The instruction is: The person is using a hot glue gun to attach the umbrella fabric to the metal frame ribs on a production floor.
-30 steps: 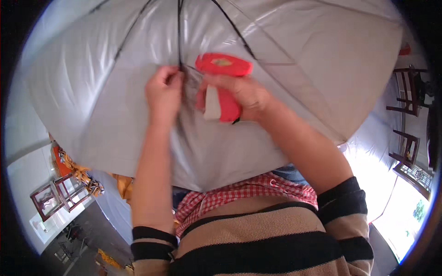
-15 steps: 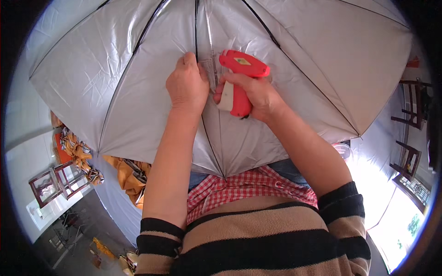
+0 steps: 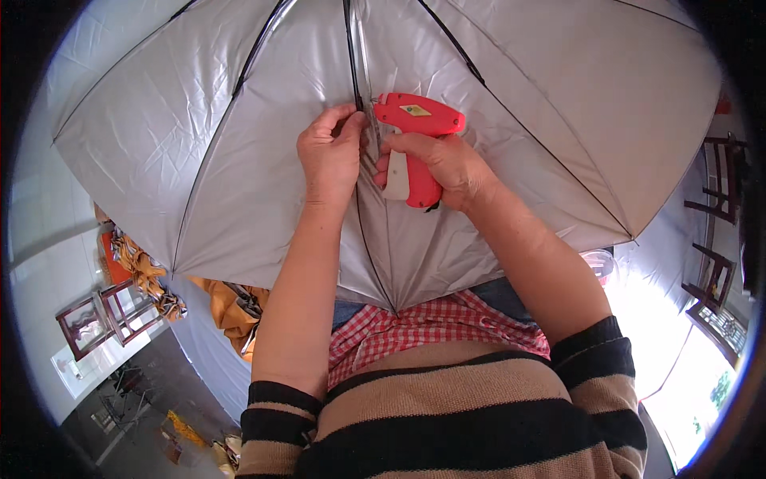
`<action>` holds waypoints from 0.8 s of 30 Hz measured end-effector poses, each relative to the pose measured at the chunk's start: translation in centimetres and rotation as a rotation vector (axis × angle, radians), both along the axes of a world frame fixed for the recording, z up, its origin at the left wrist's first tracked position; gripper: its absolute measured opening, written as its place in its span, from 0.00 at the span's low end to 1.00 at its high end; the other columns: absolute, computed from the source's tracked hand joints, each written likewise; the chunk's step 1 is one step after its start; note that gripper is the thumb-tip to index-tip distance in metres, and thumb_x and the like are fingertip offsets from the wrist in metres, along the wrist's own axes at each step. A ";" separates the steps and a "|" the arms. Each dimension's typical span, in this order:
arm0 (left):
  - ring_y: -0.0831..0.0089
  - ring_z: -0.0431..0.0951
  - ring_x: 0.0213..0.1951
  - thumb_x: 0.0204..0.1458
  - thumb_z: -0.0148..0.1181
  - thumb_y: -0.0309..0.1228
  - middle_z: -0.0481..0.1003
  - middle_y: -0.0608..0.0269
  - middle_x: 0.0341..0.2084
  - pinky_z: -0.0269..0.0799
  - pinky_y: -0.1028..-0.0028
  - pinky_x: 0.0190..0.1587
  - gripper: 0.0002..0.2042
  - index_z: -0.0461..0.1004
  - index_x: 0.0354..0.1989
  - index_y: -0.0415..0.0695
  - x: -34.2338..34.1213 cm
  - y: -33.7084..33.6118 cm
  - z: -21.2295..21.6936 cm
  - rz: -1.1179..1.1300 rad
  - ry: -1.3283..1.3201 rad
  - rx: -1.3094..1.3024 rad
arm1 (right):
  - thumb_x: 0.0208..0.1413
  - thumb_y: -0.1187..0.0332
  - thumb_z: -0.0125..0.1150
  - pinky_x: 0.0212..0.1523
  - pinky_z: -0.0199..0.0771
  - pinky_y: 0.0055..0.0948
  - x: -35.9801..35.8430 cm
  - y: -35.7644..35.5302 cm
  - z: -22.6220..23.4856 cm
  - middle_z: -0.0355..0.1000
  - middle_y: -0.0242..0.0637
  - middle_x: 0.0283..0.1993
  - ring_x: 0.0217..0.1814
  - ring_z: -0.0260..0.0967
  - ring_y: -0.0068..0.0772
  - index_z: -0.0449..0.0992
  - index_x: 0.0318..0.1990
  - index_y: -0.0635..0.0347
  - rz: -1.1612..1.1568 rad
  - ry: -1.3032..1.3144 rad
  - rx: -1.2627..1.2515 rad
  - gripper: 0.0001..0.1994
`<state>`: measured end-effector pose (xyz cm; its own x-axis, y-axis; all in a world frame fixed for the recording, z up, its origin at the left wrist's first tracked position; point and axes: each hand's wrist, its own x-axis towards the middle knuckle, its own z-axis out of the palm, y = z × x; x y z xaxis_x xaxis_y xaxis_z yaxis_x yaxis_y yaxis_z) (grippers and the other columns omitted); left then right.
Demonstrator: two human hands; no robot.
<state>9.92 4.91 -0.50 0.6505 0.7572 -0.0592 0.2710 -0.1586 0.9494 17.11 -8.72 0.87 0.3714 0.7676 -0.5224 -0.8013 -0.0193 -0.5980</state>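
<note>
Head view: the red tool [image 3: 427,117], pistol-shaped, sits just right of the middle of the silvery umbrella canopy [image 3: 263,184], its narrow nose pointing left, near a dark rib [image 3: 350,48]. My right hand [image 3: 443,169] is clamped around its grip, thumb lying across below the head and fingers wrapped over the cream lever [image 3: 396,174], a hold that seems meant to keep the lever within easy squeeze and the nose level. Just to the left, my left hand [image 3: 333,148] has thumb and fingertips together on the dark rib, probably to steady it; whether some cloth is caught in that pinch too, I cannot tell. The canopy is spread with its inside toward me, its near edge over my lap, which I judge leaves the ribs easy to reach. My left forearm [image 3: 299,279] rises nearly straight, the wrist slightly bent; my right forearm [image 3: 542,251] slants inward from the elbow, so both hands meet close together before my chest. Nearest me are a red checked cloth [image 3: 447,321], jeans [image 3: 504,299] and my striped sweater [image 3: 479,399]. Farther out, orange-brown fabric [image 3: 226,314] lies bunched at left, and a wooden chair [image 3: 722,180] stands at far right.
</note>
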 end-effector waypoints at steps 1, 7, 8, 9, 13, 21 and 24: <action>0.82 0.70 0.20 0.47 0.59 0.23 0.75 0.66 0.21 0.67 0.79 0.25 0.06 0.77 0.33 0.35 0.0 0.0 0.1 -0.002 0.004 -0.019 | 0.49 0.66 0.60 0.35 0.77 0.35 0.1 0.0 -0.1 0.73 0.42 0.30 0.31 0.75 0.38 0.72 0.35 0.64 0.018 0.030 0.003 0.11; 0.83 0.68 0.20 0.48 0.59 0.22 0.74 0.68 0.20 0.66 0.79 0.24 0.06 0.77 0.34 0.36 0.1 -0.2 0.7 -0.019 -0.038 -0.069 | 0.50 0.64 0.60 0.35 0.77 0.35 0.9 -0.3 -0.5 0.74 0.43 0.32 0.32 0.75 0.40 0.72 0.35 0.64 0.110 0.136 0.089 0.11; 0.83 0.68 0.20 0.48 0.58 0.22 0.74 0.68 0.20 0.66 0.79 0.24 0.06 0.77 0.34 0.36 0.1 -0.3 0.8 -0.017 -0.030 -0.080 | 0.50 0.64 0.60 0.35 0.77 0.35 1.0 -0.2 -0.5 0.74 0.43 0.32 0.32 0.75 0.40 0.72 0.35 0.64 0.110 0.136 0.088 0.11; 0.83 0.68 0.20 0.48 0.58 0.23 0.74 0.68 0.20 0.66 0.80 0.24 0.06 0.77 0.34 0.36 0.1 -0.3 0.9 -0.016 -0.023 -0.091 | 0.50 0.64 0.60 0.36 0.77 0.36 1.0 -0.2 -0.6 0.74 0.44 0.32 0.32 0.75 0.40 0.72 0.35 0.64 0.112 0.139 0.091 0.12; 0.83 0.68 0.21 0.48 0.58 0.23 0.74 0.68 0.20 0.66 0.80 0.26 0.06 0.77 0.34 0.36 0.1 0.1 0.1 -0.025 -0.020 -0.094 | 0.50 0.63 0.60 0.35 0.77 0.36 1.0 0.0 -0.8 0.74 0.44 0.31 0.32 0.75 0.40 0.72 0.35 0.65 0.112 0.156 0.105 0.12; 0.81 0.71 0.26 0.48 0.58 0.23 0.75 0.66 0.22 0.68 0.79 0.32 0.06 0.77 0.34 0.37 -0.2 -0.3 -1.0 -0.023 -0.014 0.023 | 0.49 0.61 0.60 0.34 0.76 0.35 0.3 0.8 -0.9 0.74 0.43 0.31 0.30 0.74 0.39 0.72 0.34 0.63 0.052 0.129 0.034 0.13; 0.80 0.72 0.27 0.48 0.57 0.24 0.76 0.64 0.23 0.69 0.78 0.33 0.06 0.76 0.34 0.37 0.1 -0.2 -0.6 -0.047 -0.020 0.050 | 0.49 0.61 0.61 0.34 0.76 0.35 0.8 0.9 -0.6 0.74 0.43 0.30 0.30 0.74 0.39 0.72 0.35 0.62 0.066 0.019 -0.056 0.13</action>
